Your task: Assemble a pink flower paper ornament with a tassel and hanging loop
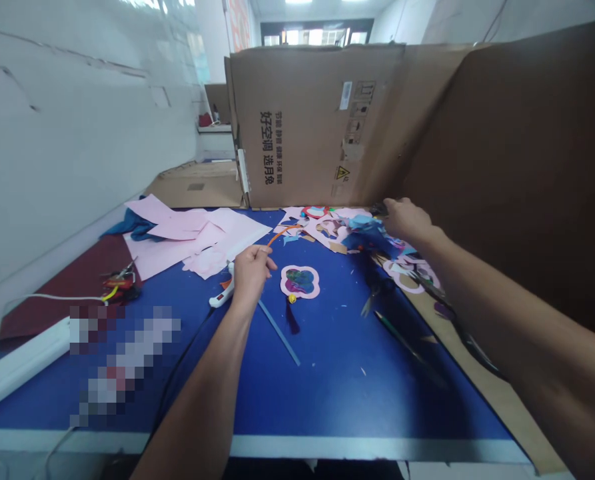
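Note:
My left hand is closed with its fingertips pinched on a thin orange strip, which runs up and away to the right. Just beside its wrist lies a white hot glue gun with a black cord. To the right of this hand, a pink-edged, flower-shaped ornament rests flat, its dark centre blue and purple, with a dark tassel below. My right hand reaches far back beside the cardboard, fingers curled at a small dark thing that I cannot make out.
Paper and fabric scraps are heaped at the back right, pink sheets at the back left. A grey-blue strip, a green pencil and scissors tips lie on the blue table. Tall cardboard walls the back and right.

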{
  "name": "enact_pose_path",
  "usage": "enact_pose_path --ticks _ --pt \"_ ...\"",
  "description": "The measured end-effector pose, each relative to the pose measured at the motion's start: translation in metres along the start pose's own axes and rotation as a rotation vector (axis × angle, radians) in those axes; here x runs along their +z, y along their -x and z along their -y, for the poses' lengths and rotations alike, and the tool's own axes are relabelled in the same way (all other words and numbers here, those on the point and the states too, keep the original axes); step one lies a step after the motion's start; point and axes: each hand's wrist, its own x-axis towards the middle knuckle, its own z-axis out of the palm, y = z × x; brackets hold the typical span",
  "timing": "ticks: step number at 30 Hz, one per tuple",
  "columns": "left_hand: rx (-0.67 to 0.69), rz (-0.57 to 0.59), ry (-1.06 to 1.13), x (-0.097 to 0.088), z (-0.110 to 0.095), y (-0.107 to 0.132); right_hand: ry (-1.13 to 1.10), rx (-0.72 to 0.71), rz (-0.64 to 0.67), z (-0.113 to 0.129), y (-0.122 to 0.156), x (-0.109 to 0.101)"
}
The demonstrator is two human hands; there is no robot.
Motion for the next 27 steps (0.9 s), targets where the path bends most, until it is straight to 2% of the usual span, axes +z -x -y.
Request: enact_pose_path --ticks 3,5,7,9,11,14,17,19,23,27 --pt "-0.009 0.03 0.036 0.004 0.0 0.002 -0.035 0.021 -0.108 0.012 0.016 -0.008" --pt "0.005 0.048 0.045 0.006 0.0 0.003 -0.087 -0.018 -0.172 0.031 0.039 -0.011" --pt "0.023 0.075 0.037 0.007 0.0 0.005 -0.23 -0.071 -0.204 0.056 0.065 -0.009" --pt "0.04 0.117 0.022 0.008 0.001 0.007 -0.481 -0.117 -0.169 0.081 0.089 -0.004" --pt "0.06 0.165 0.005 0.01 0.003 0.009 -0.714 -0.171 -0.073 0.104 0.108 0.003" --pt "0.1 0.251 -0.023 0.015 0.008 0.013 -0.83 -0.29 -0.068 0.123 0.126 0.013" --pt "0.141 0.357 -0.054 0.02 0.011 0.016 -0.791 -0.359 -0.022 0.124 0.134 0.016" --pt "0.153 0.391 -0.067 0.021 0.011 0.017 -0.744 -0.342 0.034 0.119 0.136 0.016" --pt "0.127 0.314 -0.068 0.018 0.01 0.014 -0.771 -0.234 0.038 0.108 0.137 0.016" --pt "0.083 0.244 -0.039 0.017 0.012 0.011 -0.821 -0.207 0.034 0.108 0.138 0.022"
